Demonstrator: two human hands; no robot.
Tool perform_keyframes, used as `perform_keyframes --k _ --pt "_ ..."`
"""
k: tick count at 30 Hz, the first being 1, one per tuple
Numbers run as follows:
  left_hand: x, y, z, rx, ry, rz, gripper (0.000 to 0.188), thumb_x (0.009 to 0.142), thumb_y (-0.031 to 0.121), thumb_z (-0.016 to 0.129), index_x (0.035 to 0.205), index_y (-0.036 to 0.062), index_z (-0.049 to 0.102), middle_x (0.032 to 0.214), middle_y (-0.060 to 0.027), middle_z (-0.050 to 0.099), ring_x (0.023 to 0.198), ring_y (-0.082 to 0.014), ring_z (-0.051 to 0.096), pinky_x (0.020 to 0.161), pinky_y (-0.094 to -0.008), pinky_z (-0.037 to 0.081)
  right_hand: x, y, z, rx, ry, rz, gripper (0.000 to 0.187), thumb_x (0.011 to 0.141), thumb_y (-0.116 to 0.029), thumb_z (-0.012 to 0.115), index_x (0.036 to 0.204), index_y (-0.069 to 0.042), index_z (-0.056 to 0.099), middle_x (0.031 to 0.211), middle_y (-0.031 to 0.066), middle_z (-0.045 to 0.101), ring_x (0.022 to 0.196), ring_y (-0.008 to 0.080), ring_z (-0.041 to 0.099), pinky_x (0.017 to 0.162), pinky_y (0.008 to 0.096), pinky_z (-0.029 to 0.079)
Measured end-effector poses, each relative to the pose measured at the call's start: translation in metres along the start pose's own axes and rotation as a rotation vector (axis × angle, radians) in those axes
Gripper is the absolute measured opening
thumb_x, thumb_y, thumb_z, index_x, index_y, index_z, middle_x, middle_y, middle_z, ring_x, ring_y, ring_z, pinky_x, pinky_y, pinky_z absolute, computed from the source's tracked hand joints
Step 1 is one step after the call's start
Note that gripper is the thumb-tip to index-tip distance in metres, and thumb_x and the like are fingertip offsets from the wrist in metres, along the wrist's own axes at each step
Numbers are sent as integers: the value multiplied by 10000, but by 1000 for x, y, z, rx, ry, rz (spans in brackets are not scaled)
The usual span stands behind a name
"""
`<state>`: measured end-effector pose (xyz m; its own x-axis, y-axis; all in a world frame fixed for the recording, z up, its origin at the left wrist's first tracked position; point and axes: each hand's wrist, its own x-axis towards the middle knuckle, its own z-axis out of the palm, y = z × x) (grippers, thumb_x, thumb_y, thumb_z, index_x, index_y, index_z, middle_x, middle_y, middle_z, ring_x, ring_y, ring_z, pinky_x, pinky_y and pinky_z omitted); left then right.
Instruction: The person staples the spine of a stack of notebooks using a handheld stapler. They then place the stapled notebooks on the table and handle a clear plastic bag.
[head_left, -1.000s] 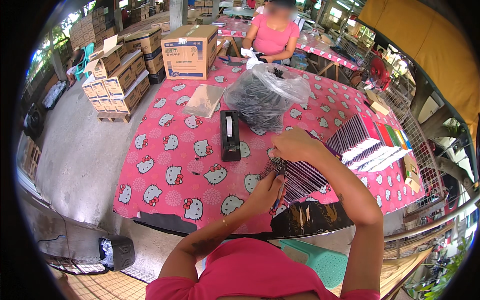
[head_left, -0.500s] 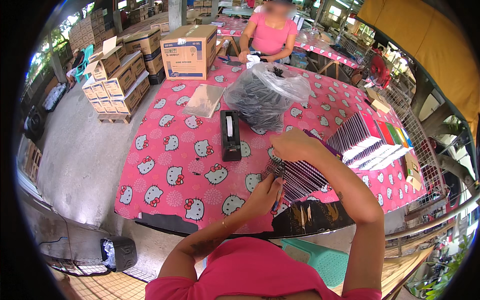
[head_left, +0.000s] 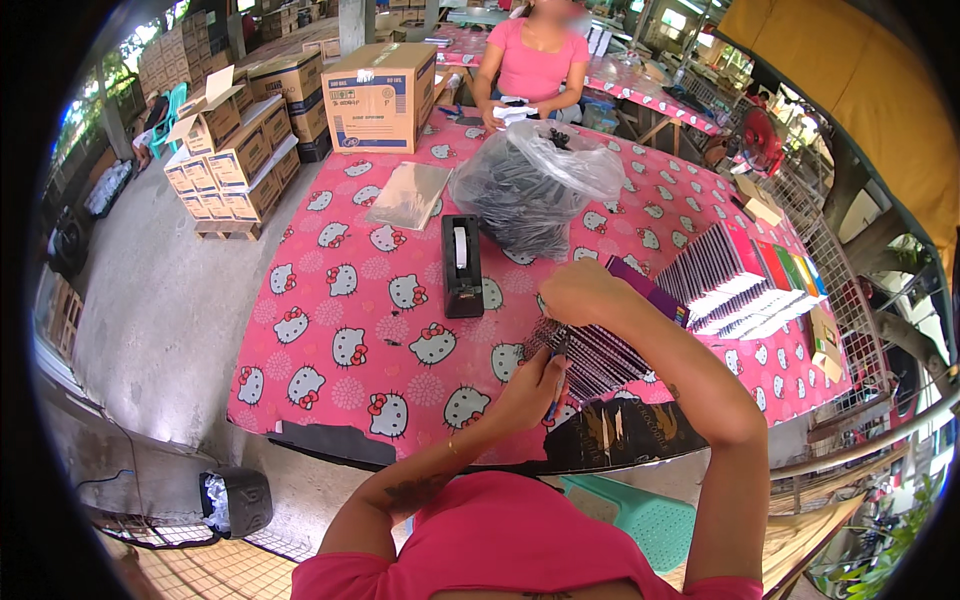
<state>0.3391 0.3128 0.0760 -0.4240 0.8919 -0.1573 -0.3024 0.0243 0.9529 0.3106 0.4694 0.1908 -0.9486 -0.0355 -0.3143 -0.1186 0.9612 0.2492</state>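
My right hand (head_left: 580, 292) rests on top of a stack of spiral-bound notebooks (head_left: 600, 350) and grips a purple one at its upper edge. My left hand (head_left: 535, 385) pinches a thin dark pen-like item at the near end of the stack's wire spirals. The stack lies on the pink cartoon-cat tablecloth (head_left: 340, 300) close to the table's near edge.
A black tape dispenser (head_left: 461, 265) stands mid-table. Behind it sit a clear bag of dark items (head_left: 535, 185), a flat plastic sleeve (head_left: 408, 195) and a cardboard box (head_left: 382, 95). Fanned coloured notebooks (head_left: 745, 275) lie at the right. A person in pink (head_left: 533, 65) works opposite. Stacked boxes (head_left: 235, 150) stand left.
Both hands stay on the notebook stack; the left hand has shifted slightly along the spirals. Nothing else has moved.
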Motion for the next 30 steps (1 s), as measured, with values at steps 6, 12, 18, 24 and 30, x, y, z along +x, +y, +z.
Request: perform_keyframes --k 6,12,18,24,30 --pt "8 -16 -3 -83 39 13 346 1047 309 366 1163 2 476 847 -74 594 700 -179 643 605 -310 544 6 -11 0 45 58 10 211 776 -247 651 784 -48 719 807 175 698 775 345 688 671 463 522" --pt "12 -14 -1 -9 52 73 337 1048 303 371 1150 2 481 776 -56 557 610 -153 596 542 -287 497 2 -15 -4 -104 -41 -45 169 760 -200 620 822 -107 747 850 102 724 821 269 704 658 415 506" --pt "10 -13 -5 8 35 81 328 1051 295 361 1119 -5 474 734 -55 531 545 -139 549 509 -287 474 6 -16 12 -129 -49 -48 162 753 -188 627 824 -119 755 851 89 725 809 269 702 640 412 500" --pt "3 -26 -5 58 12 50 336 1049 307 373 1129 1 485 845 -88 615 664 -159 639 550 -284 505 7 -14 13 -62 13 -6 152 751 -171 629 821 -113 751 862 95 724 813 268 701 628 411 499" --pt "15 -35 -6 -64 96 100 304 1044 285 384 1025 -2 483 865 -132 647 692 -180 674 521 -293 495 7 -23 10 -125 67 -91 105 747 -150 645 754 -84 727 759 129 706 739 280 701 610 417 510"
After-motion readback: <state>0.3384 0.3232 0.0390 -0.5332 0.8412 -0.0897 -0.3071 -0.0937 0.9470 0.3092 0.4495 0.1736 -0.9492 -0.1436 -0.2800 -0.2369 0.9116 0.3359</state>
